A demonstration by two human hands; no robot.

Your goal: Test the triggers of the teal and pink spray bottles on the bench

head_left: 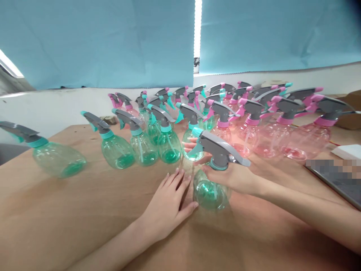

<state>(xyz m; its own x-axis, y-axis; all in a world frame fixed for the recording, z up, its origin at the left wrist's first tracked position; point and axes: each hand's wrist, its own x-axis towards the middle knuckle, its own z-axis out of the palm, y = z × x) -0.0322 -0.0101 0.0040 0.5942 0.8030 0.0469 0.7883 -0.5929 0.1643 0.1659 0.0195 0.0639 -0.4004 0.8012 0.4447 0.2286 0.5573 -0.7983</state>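
From where I stand, the green spray bottle (211, 195) is see-through and rounded, with a grey head (216, 145), a teal nozzle (196, 131), a teal trigger (194, 150) and a teal collar (218, 164). Its nozzle points to the person's left. It is at the near middle of the desk (84, 226), in front of the other bottles; I can't tell whether its base touches the wood.

The right hand (235, 180) grasps it just under the collar, thumb across the near side, the other fingers reaching past behind the trigger; that forearm comes in low from the right. The left hand (169, 201) is empty, palm down on the desk, fingers stretched forward, thumb tip right by the bottle's side.

Beyond stand 4 green bottles (169, 146) in a row, with pink bottles (267, 143) to the right and 1 tilted green bottle (56, 158) at far left.
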